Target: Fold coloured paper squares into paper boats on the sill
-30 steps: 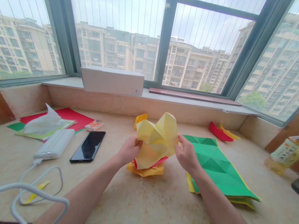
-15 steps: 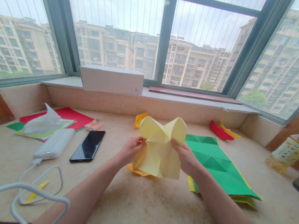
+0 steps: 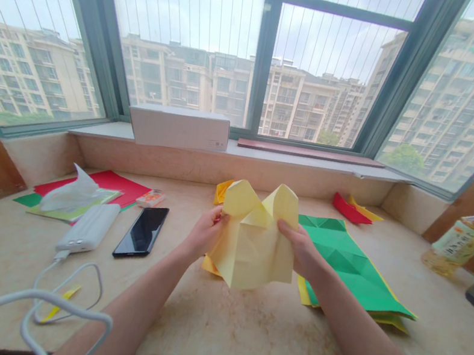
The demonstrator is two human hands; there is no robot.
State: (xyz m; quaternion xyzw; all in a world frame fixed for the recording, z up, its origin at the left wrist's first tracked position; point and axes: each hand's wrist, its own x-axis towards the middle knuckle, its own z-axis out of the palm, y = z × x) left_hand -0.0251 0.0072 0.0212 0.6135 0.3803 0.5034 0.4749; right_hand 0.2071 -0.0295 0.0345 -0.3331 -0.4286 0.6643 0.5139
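Holds a pale yellow paper (image 3: 258,249) up with two hands, over the middle of the stone counter (image 3: 238,327). Pinches the left edge with the left hand (image 3: 205,232) and the right edge with the right hand (image 3: 300,248), thumb in front. Has the hands apart, both tight on the paper, with fold lines across it and two round-tipped peaks at the top. Shows a bit of orange paper (image 3: 211,266) behind the bottom left; cannot tell its whole shape, with the pale yellow paper in the way. Farther back, has a small golden folded paper (image 3: 221,192), partly covered too. To the right, has a creased green paper (image 3: 351,259) on top of a yellow paper (image 3: 304,293). Behind those, has a red folded paper (image 3: 349,209) beside a yellow piece (image 3: 367,211). Far right, has a drink bottle (image 3: 461,243) with a white cap. To the left, has a black phone (image 3: 141,233), a white power bank (image 3: 88,228) with a white cable (image 3: 74,309), and a white tissue (image 3: 71,195) near a red sheet (image 3: 121,184). On the window sill, has a long white box (image 3: 178,130).
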